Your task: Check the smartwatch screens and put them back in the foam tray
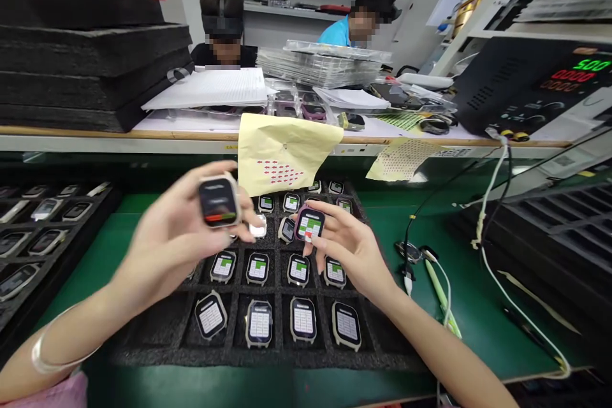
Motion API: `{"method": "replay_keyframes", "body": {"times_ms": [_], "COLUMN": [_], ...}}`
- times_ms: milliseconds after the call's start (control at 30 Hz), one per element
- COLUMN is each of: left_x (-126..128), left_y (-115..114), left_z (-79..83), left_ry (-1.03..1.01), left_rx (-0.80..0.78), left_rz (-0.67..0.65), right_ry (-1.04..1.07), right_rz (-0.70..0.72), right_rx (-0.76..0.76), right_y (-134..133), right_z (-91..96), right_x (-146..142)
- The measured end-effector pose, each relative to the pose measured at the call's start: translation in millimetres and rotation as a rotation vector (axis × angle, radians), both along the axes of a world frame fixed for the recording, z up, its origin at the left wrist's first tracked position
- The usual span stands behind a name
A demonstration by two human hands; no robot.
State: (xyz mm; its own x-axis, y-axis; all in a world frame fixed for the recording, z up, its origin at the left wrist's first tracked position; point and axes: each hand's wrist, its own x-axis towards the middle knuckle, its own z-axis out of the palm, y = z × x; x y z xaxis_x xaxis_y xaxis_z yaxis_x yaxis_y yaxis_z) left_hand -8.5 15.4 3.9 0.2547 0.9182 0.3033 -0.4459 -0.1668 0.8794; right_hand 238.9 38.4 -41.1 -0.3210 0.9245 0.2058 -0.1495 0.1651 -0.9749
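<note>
The left forearm (79, 322), with a pale bracelet (41, 357) at the wrist, lay nearest the camera at the lower left of the frame; the right forearm (430, 331) entered from the lower right.

The left hand (167, 223) was at centre left, blurred. It supported a pale-framed watch (217, 201), screen toward the camera, long axis nearly upright. The thumb lay below the case and the fingers curled behind it, closed on it; exact contact points could not be told.

The right hand (356, 252) was right of centre. Its thumb and fingers were clamped on a purple-framed watch (310, 224), thumb at the lower edge, fingers at the upper. The long axis leaned slightly, top to the right.

The two held watches were apart, side by side above the black foam tray (268, 358). A watch with a bright white screen (258, 227) sat in the tray between them, nearer the left fingertips; whether they touched it could not be told. Rows of further watches occupied compartments below, at lower centre.
</note>
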Motion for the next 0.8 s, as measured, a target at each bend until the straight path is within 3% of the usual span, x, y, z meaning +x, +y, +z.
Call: {"method": "replay_keyframes", "body": {"times_ms": [133, 267, 567, 800], "left_x": [30, 43, 41, 39], "left_y": [24, 27, 22, 24], "left_z": [-37.3, -61.9, -63.2, -66.6], "left_ry": [0.090, 0.152, 0.105, 0.080], "left_rx": [-0.212, -0.231, -0.178, -0.192], "left_rz": [-0.064, -0.157, -0.240, -0.205], "right_ry": [-0.027, -0.049, -0.145, -0.110], "right_rz": [0.019, 0.005, -0.165, -0.054], "right_rx": [-0.030, -0.031, -0.022, -0.051], "right_y": [-4, -2, 0, -3], "right_z": [-4.3, -7.5, -11.7, -14.5], "right_x": [2, 3, -1, 1]}}
